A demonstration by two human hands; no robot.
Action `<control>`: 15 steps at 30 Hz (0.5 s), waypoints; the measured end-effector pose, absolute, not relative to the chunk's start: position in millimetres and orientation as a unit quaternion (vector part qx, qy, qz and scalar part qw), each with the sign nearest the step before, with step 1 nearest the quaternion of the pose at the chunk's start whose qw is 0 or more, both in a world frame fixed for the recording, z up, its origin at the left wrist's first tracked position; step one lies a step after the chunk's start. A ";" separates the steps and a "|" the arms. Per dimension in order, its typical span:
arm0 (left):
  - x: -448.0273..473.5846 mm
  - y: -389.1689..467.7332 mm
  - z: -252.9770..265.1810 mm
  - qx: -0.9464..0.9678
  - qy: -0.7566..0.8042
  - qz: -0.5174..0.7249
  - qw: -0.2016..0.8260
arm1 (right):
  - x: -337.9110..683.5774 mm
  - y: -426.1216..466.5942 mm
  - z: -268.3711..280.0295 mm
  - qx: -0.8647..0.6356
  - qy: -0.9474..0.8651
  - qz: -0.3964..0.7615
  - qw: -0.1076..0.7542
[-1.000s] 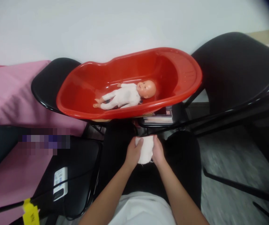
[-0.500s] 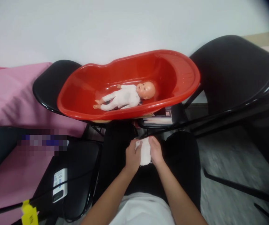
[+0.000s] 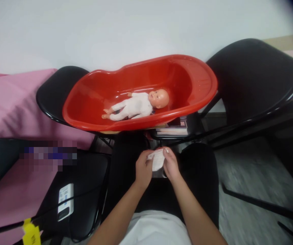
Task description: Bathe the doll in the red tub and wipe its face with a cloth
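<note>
Between my two hands, above my lap, is a small folded white cloth. My left hand grips its left edge, the thumb on top. On the other side my right hand pinches the right upper part with thumb and fingers. Farther forward, a red baby bathtub rests across black chairs. A baby doll in a white suit lies on its back inside the tub, head to the right and bare feet to the left.
Black chairs flank the tub. Books lie on a seat under it. A white power bank with a cable sits on the chair at my left. Pink cloth covers the left side, and a yellow tag hangs lower left.
The white cloth is folded shorter, its lower end drawn up and its upper edge tilted. My hands have shifted slightly around it. The doll and tub stay put.
</note>
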State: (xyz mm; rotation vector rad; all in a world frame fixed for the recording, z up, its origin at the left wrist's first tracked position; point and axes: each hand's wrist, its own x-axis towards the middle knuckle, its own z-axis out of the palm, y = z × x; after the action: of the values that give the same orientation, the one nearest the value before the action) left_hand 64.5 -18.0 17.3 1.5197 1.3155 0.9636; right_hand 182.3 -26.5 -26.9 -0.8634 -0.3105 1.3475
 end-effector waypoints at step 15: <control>65.6 -9.8 23.8 0.463 0.573 0.369 0.567 | 183.7 -28.2 -26.7 -0.420 -0.147 0.594 0.670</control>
State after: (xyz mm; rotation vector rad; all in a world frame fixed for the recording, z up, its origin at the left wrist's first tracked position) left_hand 65.6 -9.8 23.8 1.0878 1.3457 0.8677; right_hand 183.7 -28.2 -26.7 -0.9471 -0.3315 1.3394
